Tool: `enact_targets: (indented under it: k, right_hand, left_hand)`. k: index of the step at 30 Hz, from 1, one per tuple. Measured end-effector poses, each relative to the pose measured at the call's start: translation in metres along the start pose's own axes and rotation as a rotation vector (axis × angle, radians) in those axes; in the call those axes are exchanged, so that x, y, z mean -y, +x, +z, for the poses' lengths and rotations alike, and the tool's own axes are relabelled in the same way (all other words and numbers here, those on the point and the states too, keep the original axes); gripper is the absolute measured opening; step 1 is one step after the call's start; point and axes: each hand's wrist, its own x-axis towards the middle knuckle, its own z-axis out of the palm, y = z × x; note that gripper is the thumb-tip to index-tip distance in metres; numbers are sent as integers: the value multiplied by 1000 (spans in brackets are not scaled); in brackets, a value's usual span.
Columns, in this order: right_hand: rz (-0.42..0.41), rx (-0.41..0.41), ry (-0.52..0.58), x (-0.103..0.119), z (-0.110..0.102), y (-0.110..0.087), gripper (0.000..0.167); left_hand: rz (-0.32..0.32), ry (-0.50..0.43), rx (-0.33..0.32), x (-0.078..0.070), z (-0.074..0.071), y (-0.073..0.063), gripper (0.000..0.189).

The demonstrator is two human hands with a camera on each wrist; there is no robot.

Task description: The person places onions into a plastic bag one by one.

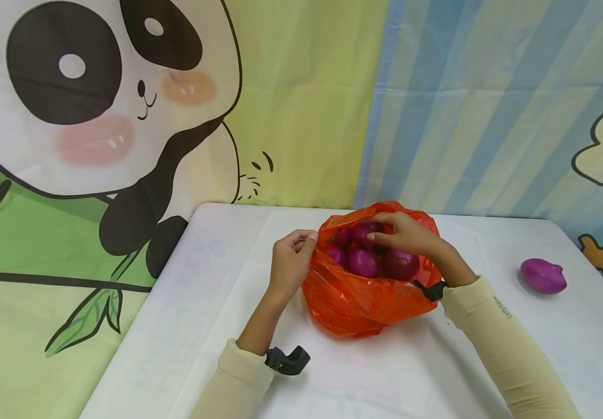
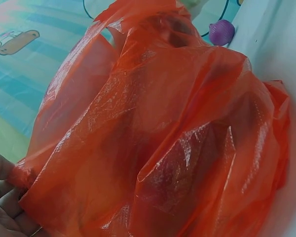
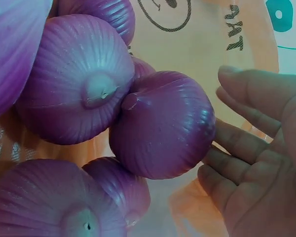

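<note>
An orange-red plastic bag (image 1: 353,305) stands on the white table with its mouth open. Several purple onions (image 1: 362,263) lie inside it. My left hand (image 1: 293,262) pinches the bag's rim on its left side; those fingers (image 2: 7,207) also show at the edge of the left wrist view. Reaching into the mouth from the right, my right hand (image 1: 405,234) has its fingers spread and loosely bent. In the right wrist view, its fingertips are at the side of one round onion (image 3: 163,126), apparently touching it, with the thumb held away. Other onions are partly hidden in the bag.
A single purple onion (image 1: 543,276) lies on the white table (image 1: 191,326) to the right of the bag. Behind the table hangs a printed cloth with a panda (image 1: 97,116) and stripes. Dark wrist straps (image 1: 286,361) are on both arms.
</note>
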Motion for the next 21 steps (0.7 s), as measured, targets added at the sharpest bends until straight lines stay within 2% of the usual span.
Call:
enact_targets:
  k: [10,16,21]
  right_hand:
    - [-5,-43,-52,0,-1,-6,30]
    - [-3,-56,-81,1,-5,-18,36]
    - [-43,-72,-105,-1,-7,-27,36]
  left_hand:
    - [-8,-2,1,2,0,0,21]
    - [4,-2,-1,1,1,1,21]
    - [4,-1,-5,2,1,0,21]
